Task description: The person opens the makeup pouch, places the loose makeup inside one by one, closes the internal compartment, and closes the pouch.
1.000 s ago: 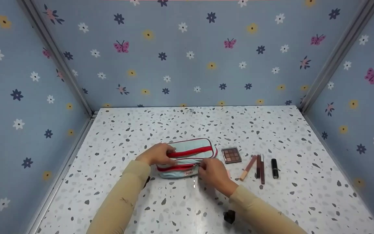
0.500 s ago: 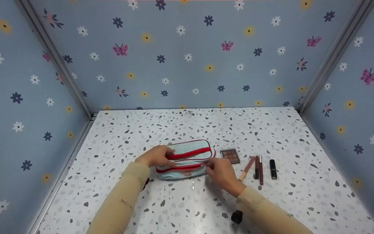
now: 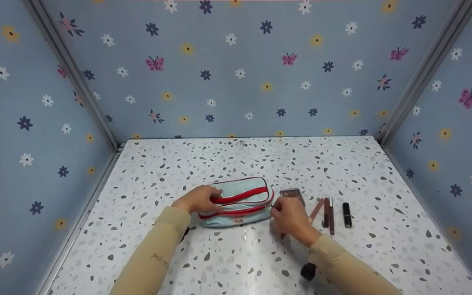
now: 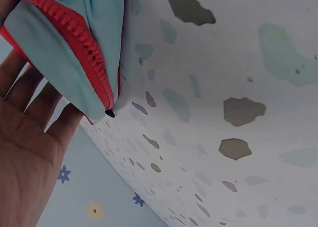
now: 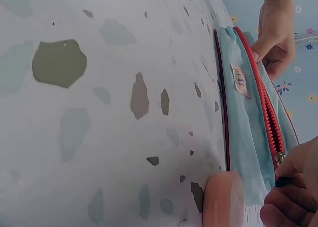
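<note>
A light blue zip pouch [image 3: 236,221] with red trim and a red top strap lies on the speckled table. My left hand [image 3: 199,198] holds its left end, thumb on the near side and fingers behind, as the left wrist view shows. Between thumb and finger, my right hand [image 3: 291,217] pinches the zipper pull [image 5: 282,181] near the pouch's right end. The metal slider [image 5: 280,158] sits just beyond those fingertips. Left of it, the red zipper teeth [image 5: 271,125] look meshed. A coral-coloured round item [image 5: 221,202] stands close by the right hand.
Behind the right hand lies an eyeshadow palette [image 3: 297,191], partly covered. To its right are a pinkish tube [image 3: 316,208], two slim brown tubes [image 3: 332,219] and a black tube [image 3: 346,215]. Patterned blue walls [image 3: 236,82] enclose the table's back and sides.
My right hand has drawn the zipper pull rightward along the pouch's front to its right end, and now covers part of the palette. The left hand keeps its hold on the left end.
</note>
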Demonstrator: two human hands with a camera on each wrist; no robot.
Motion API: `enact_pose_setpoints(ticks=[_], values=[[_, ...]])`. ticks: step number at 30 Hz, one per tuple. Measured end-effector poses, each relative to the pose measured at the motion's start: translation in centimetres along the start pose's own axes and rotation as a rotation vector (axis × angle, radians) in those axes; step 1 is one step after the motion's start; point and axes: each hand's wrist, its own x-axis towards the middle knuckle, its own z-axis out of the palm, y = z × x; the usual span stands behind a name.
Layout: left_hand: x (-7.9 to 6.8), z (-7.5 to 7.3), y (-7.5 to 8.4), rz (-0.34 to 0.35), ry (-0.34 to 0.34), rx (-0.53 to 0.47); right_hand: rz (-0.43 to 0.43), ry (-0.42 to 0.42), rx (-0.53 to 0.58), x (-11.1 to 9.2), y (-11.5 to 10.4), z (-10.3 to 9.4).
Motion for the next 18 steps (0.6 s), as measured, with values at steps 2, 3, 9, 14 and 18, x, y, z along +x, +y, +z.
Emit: enact_pose_setpoints(ticks=[2,3,9,14,18], values=[[0.0,0.1,0.0,0.006,-0.001,0.006,0.043,-0.014,0.006,0.1,0.1,-0.3],[0.0,0.1,0.0,0.003,-0.003,0.004,0.063,-0.02,0.005,0.2,0.1,-0.4],[0.1,0.2,0.2,-0.02,-0.007,0.016,0.086,-0.004,-0.006,0.8,0.6,-0.9],[0.1,0.3,0.2,-0.023,-0.021,0.029,0.063,0.008,-0.037,1.5,1.2,-0.9],[0.0,0.4,0.1,-0.029,-0.03,0.031,0.063,-0.002,-0.049,2.2,1.6,-1.1]])
